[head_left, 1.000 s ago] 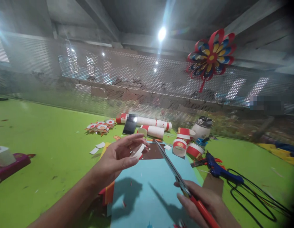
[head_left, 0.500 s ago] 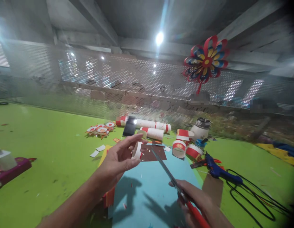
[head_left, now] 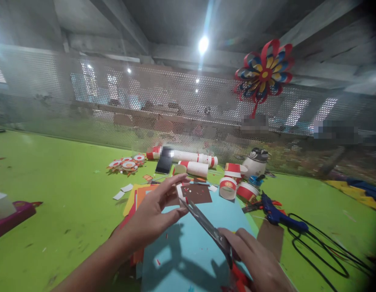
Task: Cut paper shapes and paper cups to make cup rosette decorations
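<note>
My left hand (head_left: 156,207) is closed round a cut-down piece of paper cup (head_left: 180,191), white with a red edge, between thumb and fingers. A pair of scissors (head_left: 206,223) with red handles is in my right hand (head_left: 251,251). Its blades reach up and left, their tips at the cup piece near my left thumb; whether they touch it I cannot tell. Beneath both hands lies a light blue sheet (head_left: 172,231) on a stack of coloured paper. A dark brown sheet (head_left: 201,195) with small scraps is just behind the cup piece.
Red and white paper cups (head_left: 227,187) and a white jar (head_left: 257,164) stand at back right. A blue glue gun (head_left: 276,215) trails its black cord on the right. Behind are a phone (head_left: 164,164), stacked cups (head_left: 194,168) and red-and-white paper discs (head_left: 127,164). A pinwheel flower (head_left: 265,74) rises there.
The scissors have moved left, bringing the tips to the cup piece, and their blades have opened somewhat. My left hand has shifted slightly right and turned the piece a little.
</note>
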A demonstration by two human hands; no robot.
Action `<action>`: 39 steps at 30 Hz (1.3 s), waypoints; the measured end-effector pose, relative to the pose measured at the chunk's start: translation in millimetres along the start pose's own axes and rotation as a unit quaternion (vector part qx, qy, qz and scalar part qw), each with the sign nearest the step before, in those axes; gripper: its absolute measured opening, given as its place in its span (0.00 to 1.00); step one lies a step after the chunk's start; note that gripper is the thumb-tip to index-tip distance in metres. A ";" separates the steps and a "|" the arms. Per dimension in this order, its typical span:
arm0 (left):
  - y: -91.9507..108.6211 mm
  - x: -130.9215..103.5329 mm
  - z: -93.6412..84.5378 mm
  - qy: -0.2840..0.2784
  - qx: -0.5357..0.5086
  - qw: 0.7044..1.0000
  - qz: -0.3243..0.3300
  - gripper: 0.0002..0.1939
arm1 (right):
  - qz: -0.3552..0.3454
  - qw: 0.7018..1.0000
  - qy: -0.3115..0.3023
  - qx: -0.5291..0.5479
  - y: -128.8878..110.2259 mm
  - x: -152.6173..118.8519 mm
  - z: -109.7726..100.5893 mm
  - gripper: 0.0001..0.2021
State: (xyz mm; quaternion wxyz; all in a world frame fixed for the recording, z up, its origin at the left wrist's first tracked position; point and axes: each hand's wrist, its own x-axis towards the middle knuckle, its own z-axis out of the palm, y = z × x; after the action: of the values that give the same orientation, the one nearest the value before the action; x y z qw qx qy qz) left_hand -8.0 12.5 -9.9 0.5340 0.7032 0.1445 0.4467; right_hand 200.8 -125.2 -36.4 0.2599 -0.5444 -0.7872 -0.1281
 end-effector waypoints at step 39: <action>-15.9 -6.2 6.1 0.125 0.262 0.948 0.133 0.33 | -0.013 0.996 -0.030 -0.082 6.0 -8.3 -3.1 0.27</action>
State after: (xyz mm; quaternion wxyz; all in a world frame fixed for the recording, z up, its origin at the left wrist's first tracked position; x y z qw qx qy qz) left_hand -2.3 10.6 -27.1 0.2438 0.7697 0.2271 0.5445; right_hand 209.4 -131.0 -38.9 0.1889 -0.5575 -0.7884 -0.1787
